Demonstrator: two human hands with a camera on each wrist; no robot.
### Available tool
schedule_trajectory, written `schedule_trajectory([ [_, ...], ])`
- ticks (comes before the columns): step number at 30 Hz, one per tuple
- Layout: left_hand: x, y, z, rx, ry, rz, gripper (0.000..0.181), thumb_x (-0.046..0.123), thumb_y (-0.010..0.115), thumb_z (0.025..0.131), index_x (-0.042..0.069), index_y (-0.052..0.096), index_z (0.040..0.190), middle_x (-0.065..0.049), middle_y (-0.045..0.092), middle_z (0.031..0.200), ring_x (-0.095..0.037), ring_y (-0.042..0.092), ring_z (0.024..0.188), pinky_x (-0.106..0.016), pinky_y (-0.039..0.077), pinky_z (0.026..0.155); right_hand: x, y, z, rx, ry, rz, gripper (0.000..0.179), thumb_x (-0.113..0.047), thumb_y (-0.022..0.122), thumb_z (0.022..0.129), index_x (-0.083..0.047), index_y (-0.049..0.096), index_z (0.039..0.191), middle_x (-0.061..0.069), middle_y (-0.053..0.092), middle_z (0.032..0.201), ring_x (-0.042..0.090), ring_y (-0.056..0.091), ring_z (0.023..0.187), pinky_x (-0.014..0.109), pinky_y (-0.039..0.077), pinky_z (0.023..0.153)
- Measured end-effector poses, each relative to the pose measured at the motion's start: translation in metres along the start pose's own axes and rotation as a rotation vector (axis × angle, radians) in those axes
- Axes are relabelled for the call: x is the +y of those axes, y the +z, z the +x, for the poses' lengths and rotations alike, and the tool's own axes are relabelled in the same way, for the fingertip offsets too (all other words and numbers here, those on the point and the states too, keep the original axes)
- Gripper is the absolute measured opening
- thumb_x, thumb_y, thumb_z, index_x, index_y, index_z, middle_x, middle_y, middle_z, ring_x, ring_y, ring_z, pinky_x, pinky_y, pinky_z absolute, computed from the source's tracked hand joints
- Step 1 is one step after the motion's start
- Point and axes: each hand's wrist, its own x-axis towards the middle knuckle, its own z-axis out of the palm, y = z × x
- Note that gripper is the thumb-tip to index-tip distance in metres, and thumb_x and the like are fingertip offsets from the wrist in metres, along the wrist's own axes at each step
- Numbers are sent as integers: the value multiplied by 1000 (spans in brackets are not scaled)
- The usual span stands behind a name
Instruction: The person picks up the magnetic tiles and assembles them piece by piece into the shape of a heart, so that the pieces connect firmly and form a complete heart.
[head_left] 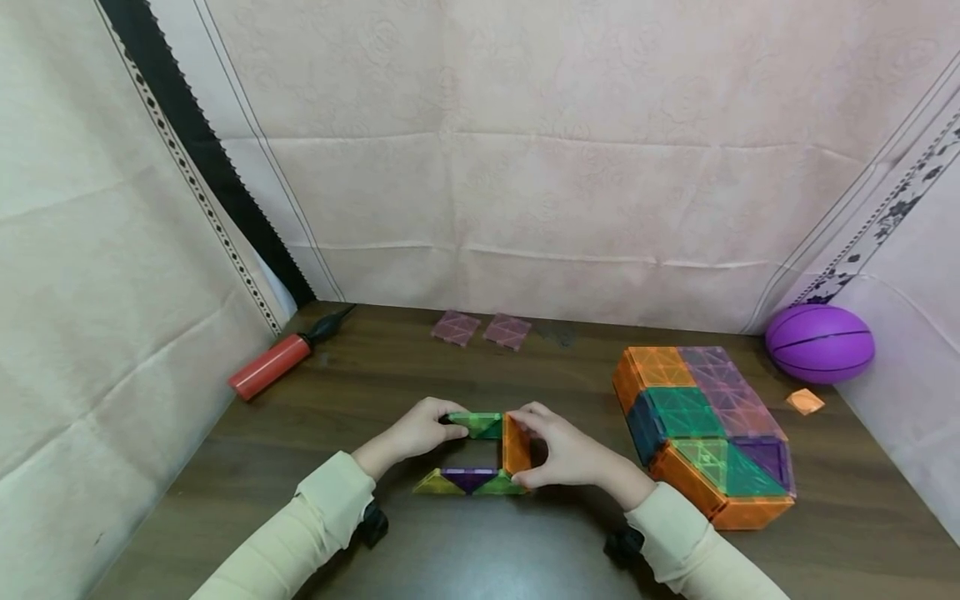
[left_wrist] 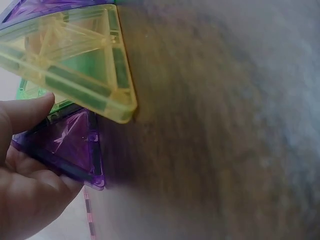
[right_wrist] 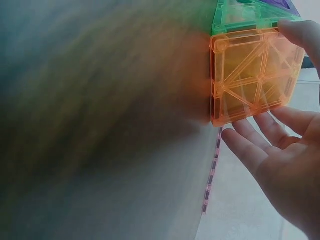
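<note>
My left hand [head_left: 416, 429] pinches a purple triangle tile [left_wrist: 70, 142] between thumb and fingers, at the left end of the back row. A green triangle tile [head_left: 483, 426] stands beside it in that row. My right hand [head_left: 562, 454] holds an upright orange square tile [right_wrist: 255, 77] at the right side, thumb on the near edge and fingers on the far one. The front row has a yellow triangle tile [left_wrist: 82, 67], a purple triangle tile [head_left: 468, 477] and a green triangle tile [head_left: 501, 484], side by side. Together these tiles make a small frame with its left side uncovered.
A large block of coloured magnetic tiles [head_left: 693, 412] stands at the right. Behind it lie a purple ball [head_left: 820, 343] and a small orange piece [head_left: 806, 402]. A red hand pump [head_left: 270, 367] lies far left; two pink tiles [head_left: 507, 331] lie near the back cloth [head_left: 480, 192].
</note>
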Motion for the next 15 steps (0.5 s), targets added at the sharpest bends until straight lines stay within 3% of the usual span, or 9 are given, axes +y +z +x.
schedule_trajectory([
  [9,0,-1,5,-30,-7,-25,23,17,71,88,7,73,108,-6,70,106,-13,60,91,-33,50,81,2,-5,-9,12,24,-18,81,-36,78,78,-5,42,143,1,47,126,19,51,115,40,46,97],
  [13,0,-11,7,-66,27,-10,35,30,69,90,7,69,116,-5,69,111,-16,61,97,-36,50,86,2,-7,-13,19,41,-15,80,-35,79,78,-6,42,143,-1,47,125,19,50,114,40,46,97],
  [15,-1,-18,11,-49,41,-13,43,35,66,91,5,66,122,-7,68,115,-20,61,104,-40,49,90,3,-7,-14,18,54,-17,80,-35,79,77,-7,42,143,-2,47,125,18,50,115,40,45,98],
])
